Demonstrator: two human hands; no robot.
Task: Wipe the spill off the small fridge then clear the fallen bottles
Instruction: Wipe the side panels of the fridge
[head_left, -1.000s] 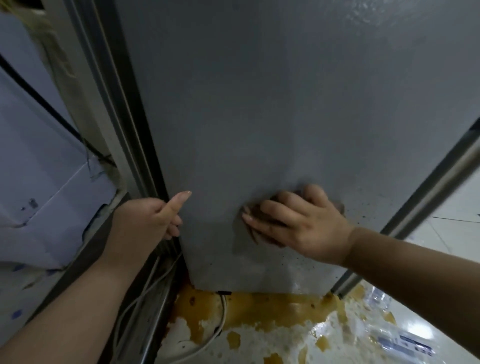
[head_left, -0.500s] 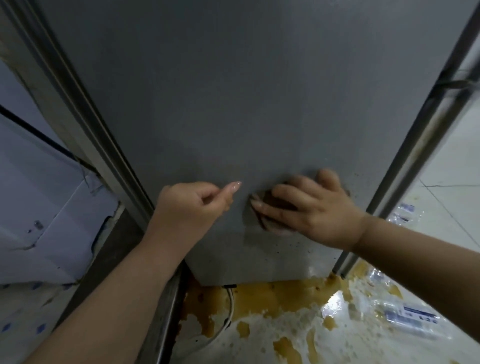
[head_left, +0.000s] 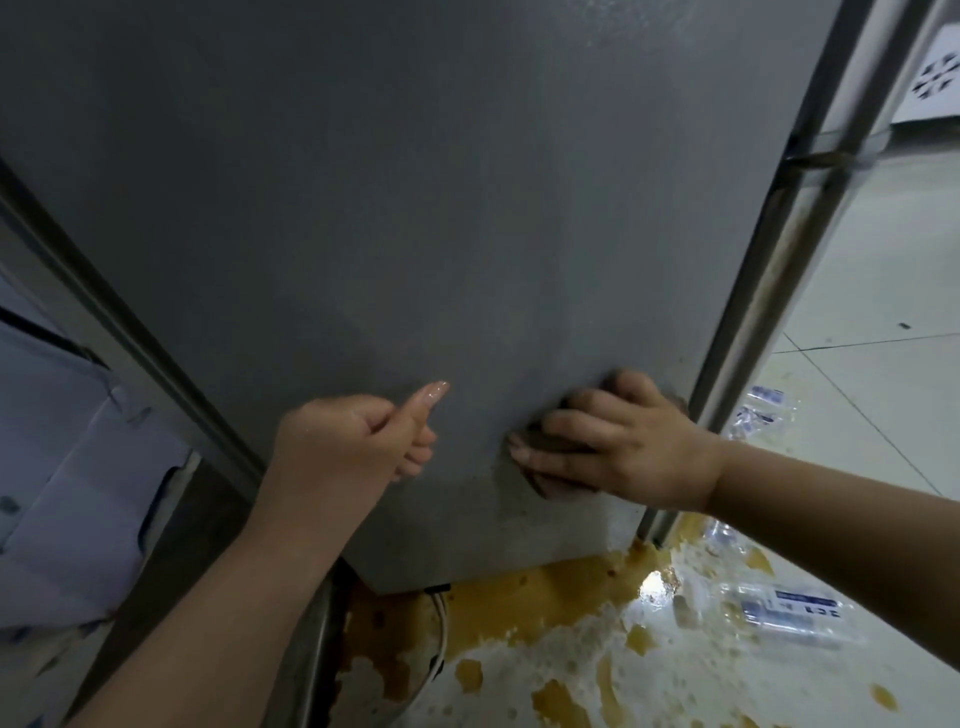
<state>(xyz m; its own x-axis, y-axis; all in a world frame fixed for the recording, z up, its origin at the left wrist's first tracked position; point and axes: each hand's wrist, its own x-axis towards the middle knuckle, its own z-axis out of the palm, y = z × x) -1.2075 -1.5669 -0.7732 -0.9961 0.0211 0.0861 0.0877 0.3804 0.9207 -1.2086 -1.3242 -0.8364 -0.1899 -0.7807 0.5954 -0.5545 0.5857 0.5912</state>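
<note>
The grey side of the small fridge (head_left: 415, 208) fills most of the view. My right hand (head_left: 618, 452) presses a dark, wet cloth (head_left: 553, 446) flat against the panel's lower right part, near the metal edge strip. My left hand (head_left: 358, 441) is curled into a loose fist with the thumb up, held against the panel to the left of the cloth and holding nothing. Brown spill (head_left: 535, 592) pools on the white floor below the fridge. Clear plastic bottles lie on the floor at the right, one (head_left: 779, 613) near the puddle and another (head_left: 761, 410) farther back.
A metal strip (head_left: 769, 291) runs down the fridge's right edge. A white cable (head_left: 439, 654) hangs under the fridge into the puddle. A pale cardboard box (head_left: 78, 483) stands at the left, behind a dark metal rail (head_left: 119, 322).
My right hand has slid the cloth to the right across the panel toward the metal edge. My left hand has moved from the fridge's left edge onto the panel.
</note>
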